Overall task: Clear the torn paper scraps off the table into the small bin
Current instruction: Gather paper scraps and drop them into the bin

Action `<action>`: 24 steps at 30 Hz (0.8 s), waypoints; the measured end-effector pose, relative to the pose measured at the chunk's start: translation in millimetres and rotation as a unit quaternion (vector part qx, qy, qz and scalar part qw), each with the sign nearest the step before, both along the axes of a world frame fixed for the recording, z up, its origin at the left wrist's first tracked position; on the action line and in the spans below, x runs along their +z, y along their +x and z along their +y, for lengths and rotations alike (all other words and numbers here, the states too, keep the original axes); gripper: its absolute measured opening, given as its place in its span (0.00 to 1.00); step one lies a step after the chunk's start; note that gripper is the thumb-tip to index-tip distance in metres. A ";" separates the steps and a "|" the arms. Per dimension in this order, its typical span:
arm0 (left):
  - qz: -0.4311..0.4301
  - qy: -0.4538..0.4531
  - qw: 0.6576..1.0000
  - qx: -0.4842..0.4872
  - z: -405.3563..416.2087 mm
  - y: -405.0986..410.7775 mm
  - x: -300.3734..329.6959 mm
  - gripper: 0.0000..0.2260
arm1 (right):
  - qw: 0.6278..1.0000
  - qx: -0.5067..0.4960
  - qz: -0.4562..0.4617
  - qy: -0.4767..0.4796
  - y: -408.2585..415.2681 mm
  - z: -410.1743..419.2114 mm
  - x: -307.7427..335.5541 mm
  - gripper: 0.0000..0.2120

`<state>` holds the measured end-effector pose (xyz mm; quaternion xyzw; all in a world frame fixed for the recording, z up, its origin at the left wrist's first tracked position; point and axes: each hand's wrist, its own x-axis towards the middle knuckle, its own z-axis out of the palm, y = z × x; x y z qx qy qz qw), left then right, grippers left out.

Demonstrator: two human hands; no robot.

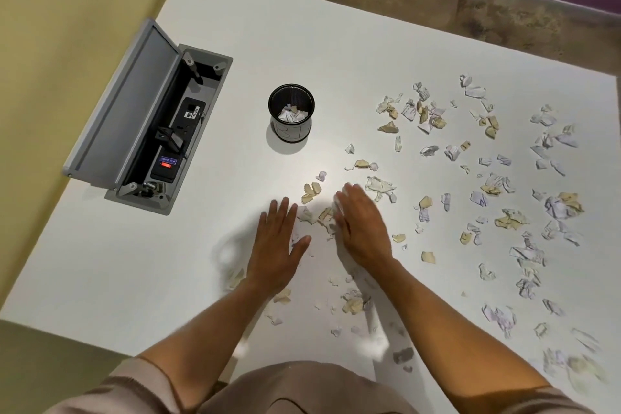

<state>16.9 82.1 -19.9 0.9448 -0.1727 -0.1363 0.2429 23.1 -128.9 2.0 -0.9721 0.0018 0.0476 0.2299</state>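
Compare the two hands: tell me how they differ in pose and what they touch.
The left hand has its fingers spread, while the right hand keeps its fingers together. The left hand lies mostly on bare table beside the scraps; the right hand covers white paper. Both are open, palms down, flanking the same small pile.

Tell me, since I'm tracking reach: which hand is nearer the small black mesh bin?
Left. The left hand lies below the small black mesh bin; the right hand sits below-right, farther.

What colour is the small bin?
Black mesh, with a white label band around the small bin; head view.
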 end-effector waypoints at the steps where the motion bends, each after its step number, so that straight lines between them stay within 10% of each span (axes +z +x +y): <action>1: -0.004 0.001 1.000 -0.002 -2.0 8.6 2.8 0.30 | 0.999 -0.030 0.005 -0.018 8.5 -6.1 2.1 0.22; 7: -0.004 0.048 0.994 -0.095 -35.5 87.2 4.2 0.28 | 0.988 -0.131 0.082 -0.022 45.0 -50.5 -1.8 0.29; 24: -0.045 0.064 0.945 -0.319 -67.7 116.7 0.6 0.23 | 0.991 0.041 0.123 -0.025 41.6 -43.8 -8.1 0.24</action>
